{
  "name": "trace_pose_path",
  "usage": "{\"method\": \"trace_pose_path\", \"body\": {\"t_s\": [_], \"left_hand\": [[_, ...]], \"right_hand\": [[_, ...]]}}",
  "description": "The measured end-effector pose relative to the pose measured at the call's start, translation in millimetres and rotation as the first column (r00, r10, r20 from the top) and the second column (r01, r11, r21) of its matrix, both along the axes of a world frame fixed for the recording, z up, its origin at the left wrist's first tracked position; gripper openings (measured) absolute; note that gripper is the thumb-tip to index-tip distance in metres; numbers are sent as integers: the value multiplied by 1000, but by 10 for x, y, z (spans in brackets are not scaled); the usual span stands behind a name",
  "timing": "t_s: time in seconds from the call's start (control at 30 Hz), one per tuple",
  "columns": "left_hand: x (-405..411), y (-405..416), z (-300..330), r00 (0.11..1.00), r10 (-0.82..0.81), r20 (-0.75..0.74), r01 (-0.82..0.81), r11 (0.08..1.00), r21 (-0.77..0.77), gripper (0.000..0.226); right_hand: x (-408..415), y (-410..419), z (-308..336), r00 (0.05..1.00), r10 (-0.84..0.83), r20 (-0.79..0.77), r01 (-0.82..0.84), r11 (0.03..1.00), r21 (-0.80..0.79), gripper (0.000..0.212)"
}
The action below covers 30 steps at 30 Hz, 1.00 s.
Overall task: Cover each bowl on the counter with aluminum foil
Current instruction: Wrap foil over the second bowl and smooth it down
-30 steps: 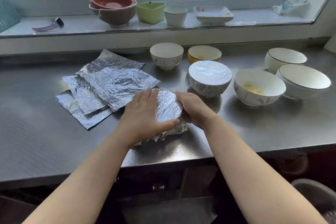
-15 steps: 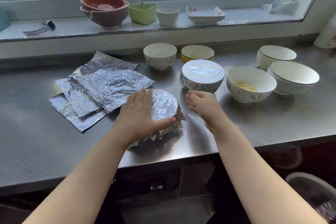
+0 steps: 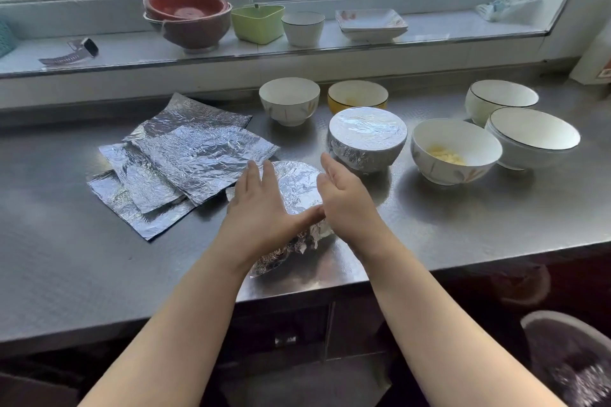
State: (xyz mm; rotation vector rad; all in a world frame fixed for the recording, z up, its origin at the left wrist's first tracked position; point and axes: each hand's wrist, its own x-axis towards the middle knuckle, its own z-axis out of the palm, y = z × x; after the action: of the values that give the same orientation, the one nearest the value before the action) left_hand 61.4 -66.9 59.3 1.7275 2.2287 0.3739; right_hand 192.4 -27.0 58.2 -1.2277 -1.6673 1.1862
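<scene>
A bowl wrapped in foil (image 3: 299,190) stands near the counter's front edge. My left hand (image 3: 263,211) lies flat on its left side, fingers straight, thumb across the front of the foil. My right hand (image 3: 344,195) stands edge-on against the bowl's right side with straight fingers. Loose foil hangs crumpled below the bowl's rim at the front. A second foil-covered bowl (image 3: 367,137) sits just behind. Several foil sheets (image 3: 185,158) lie spread to the left. Uncovered white bowls (image 3: 456,150) (image 3: 289,101) (image 3: 534,135) (image 3: 502,102) and a yellow bowl (image 3: 357,96) stand around.
The steel counter (image 3: 463,221) ends close in front of the wrapped bowl. On the windowsill (image 3: 132,49) stand stacked red bowls (image 3: 188,16), a green container (image 3: 258,23), a white cup (image 3: 302,28), a square plate (image 3: 372,23) and a watch (image 3: 71,53). A bin (image 3: 568,357) sits at the lower right.
My right hand came off the bowl, then returned to its right side with fingers straight. My left hand stayed on the foil.
</scene>
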Motion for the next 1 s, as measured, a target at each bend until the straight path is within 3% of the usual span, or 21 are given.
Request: {"method": "trace_pose_path", "body": {"t_s": [0.27,0.33,0.43,0.5,0.63,0.73,0.8,0.9,1.0], "left_hand": [[53,2,-33,1000,23,-19,-22,998,51,122],[54,12,-59,999,29,-22,-28,998,63,122],[55,27,-88,999,40,-26,-38,997,71,121],[58,35,-106,998,45,-35,-42,995,87,119],[57,35,-127,998,42,-53,-36,993,111,117],[60,28,-112,998,42,-54,-37,995,98,124],[62,21,-102,998,40,-53,-35,995,93,124],[71,18,-103,998,39,-59,-33,994,100,122],[68,21,-103,998,40,-56,-35,995,96,122]], "right_hand": [[-82,76,76,977,152,152,-137,985,-103,49],[-113,123,108,966,147,212,-123,985,-125,40],[-189,241,73,930,105,352,-61,989,-134,9],[-211,313,23,921,99,378,-54,990,-129,11],[-200,349,-41,971,84,223,-45,984,-175,52],[-151,397,-71,989,96,117,-67,970,-232,49],[-108,436,-80,994,106,-37,-112,945,-307,49],[-63,509,-159,976,80,-205,-166,879,-448,72],[-39,549,-258,949,44,-313,-204,842,-499,60]]}}
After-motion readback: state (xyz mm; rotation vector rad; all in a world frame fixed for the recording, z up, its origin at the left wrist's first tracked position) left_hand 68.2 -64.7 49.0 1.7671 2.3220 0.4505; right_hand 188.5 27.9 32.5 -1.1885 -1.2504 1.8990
